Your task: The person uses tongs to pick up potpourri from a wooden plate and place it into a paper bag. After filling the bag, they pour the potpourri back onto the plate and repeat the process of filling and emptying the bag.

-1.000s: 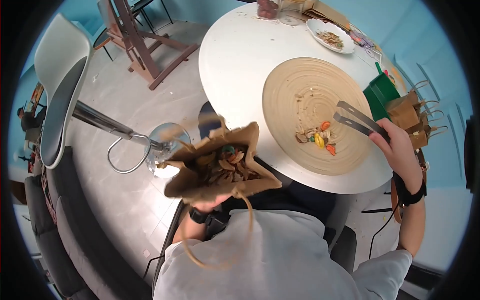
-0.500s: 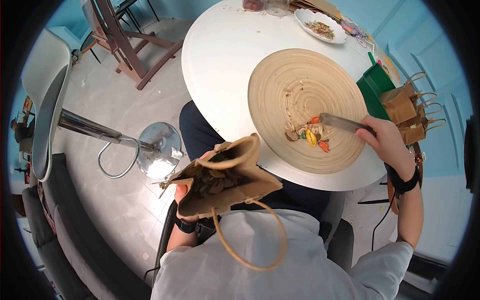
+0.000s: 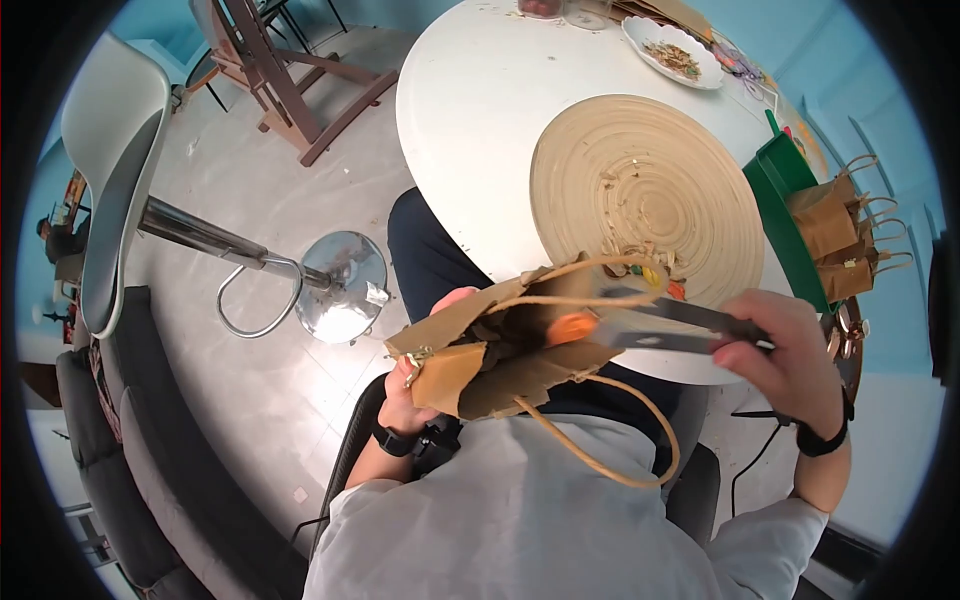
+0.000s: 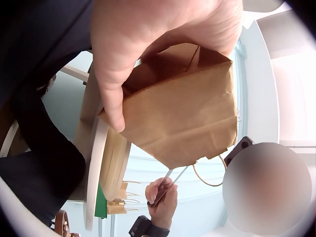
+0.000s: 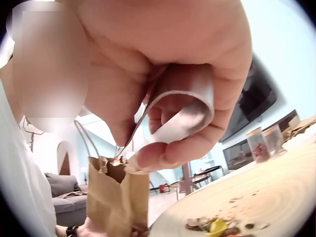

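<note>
My left hand grips a brown paper bag with twisted handles, held tilted over my lap. In the left wrist view the fingers spread across the bag's bottom. My right hand pinches metal tongs, seen from their bent end in the right wrist view. At the bag's open mouth, an orange piece sits at the blurred tong tips. Beyond lies a round ridged wooden plate bearing dried scraps and a yellow piece; the bag handle partly covers these in the head view.
On the white round table stand a scalloped white dish of dried bits and, at the far edge, jars. A green dustpan-like container and small paper bags are at the right. A white stool stands left.
The tongs moved from above the plate, closed around an orange piece there, and came left to the bag's mouth. The bag turned and shifted right toward the plate.
</note>
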`<state>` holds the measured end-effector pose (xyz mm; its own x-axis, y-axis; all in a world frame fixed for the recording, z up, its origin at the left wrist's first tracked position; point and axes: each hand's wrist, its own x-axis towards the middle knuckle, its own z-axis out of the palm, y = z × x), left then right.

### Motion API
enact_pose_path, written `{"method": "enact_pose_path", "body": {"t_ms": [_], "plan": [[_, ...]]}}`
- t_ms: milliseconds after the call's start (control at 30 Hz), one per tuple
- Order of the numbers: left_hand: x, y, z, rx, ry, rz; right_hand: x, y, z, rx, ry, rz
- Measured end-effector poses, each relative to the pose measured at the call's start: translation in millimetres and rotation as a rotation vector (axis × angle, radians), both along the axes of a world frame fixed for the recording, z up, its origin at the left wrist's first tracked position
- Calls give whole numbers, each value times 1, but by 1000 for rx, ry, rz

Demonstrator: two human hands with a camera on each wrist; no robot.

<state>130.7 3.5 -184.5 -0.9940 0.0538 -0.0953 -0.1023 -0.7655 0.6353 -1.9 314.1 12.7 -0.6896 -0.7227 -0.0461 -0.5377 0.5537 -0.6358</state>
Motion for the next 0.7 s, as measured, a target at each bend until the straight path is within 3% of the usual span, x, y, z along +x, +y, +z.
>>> {"method": "enact_pose_path", "body": {"t_ms": [133,167,233,267,333,400,433,500,633,700], "plan": [[1,-1,6,26,-12,-10,6,-4,1,63,-37,-10],[1,-1,3,20,-10,82,6,3,-6,2,-11,-107],[14,-26,-47,208,67,-34,2,18,-12,-48,15,-215],[10,-21,-26,199,-87,53,-3,26,-13,-6,48,-272],[8,-18,-15,129,12,7,-11,39,-20,70,136,-347],[2,-8,-10,12,170,-8,-12,48,-22,181,158,-355],[4,-14,-17,-5,19,-31,-12,51,-24,290,175,-360],[3,-5,2,7,-54,39,-9,53,-29,284,189,-329],[5,-7,3,19,-47,-2,-1,40,-36,295,189,-313],[5,-8,1,-9,-40,-19,-2,39,-44,345,348,-176]]}}
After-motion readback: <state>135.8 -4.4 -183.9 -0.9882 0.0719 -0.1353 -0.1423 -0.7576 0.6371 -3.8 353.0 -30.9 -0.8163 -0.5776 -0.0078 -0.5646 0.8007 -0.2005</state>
